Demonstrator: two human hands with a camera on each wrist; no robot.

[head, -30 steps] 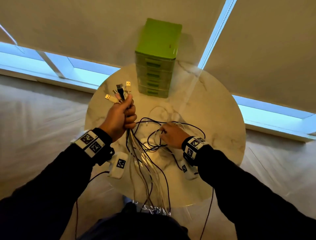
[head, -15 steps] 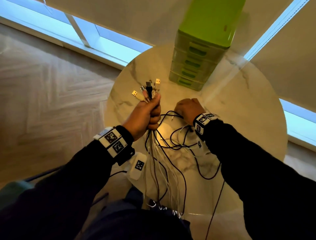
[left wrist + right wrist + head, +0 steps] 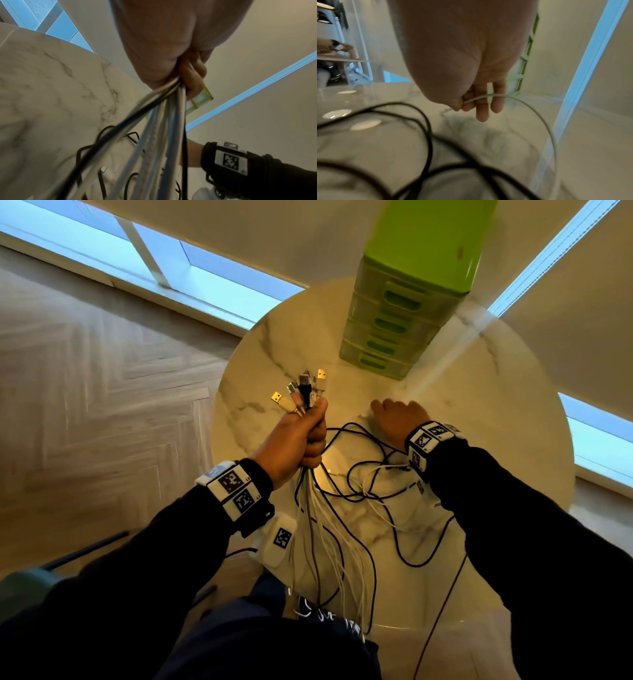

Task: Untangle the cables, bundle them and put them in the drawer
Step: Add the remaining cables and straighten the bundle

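Observation:
My left hand grips a bunch of black and white cables in a fist above the round marble table. Their USB plugs fan out above the thumb, and the loose lengths hang off the near table edge. The left wrist view shows the cables running out under the curled fingers. My right hand is low over the table, further back, and pinches a thin white cable between thumb and fingers. Black cable loops lie on the table between the hands. The green drawer unit stands behind, drawers closed.
The table stands by a low window strip and a pale blind. Wood floor lies to the left. A chair part shows at the lower left. Another person at a desk appears far off in the right wrist view.
My right hand has moved away from me across the table toward the drawer unit, drawing the white cable with it. My left hand keeps its grip on the bunch; the head has tilted closer.

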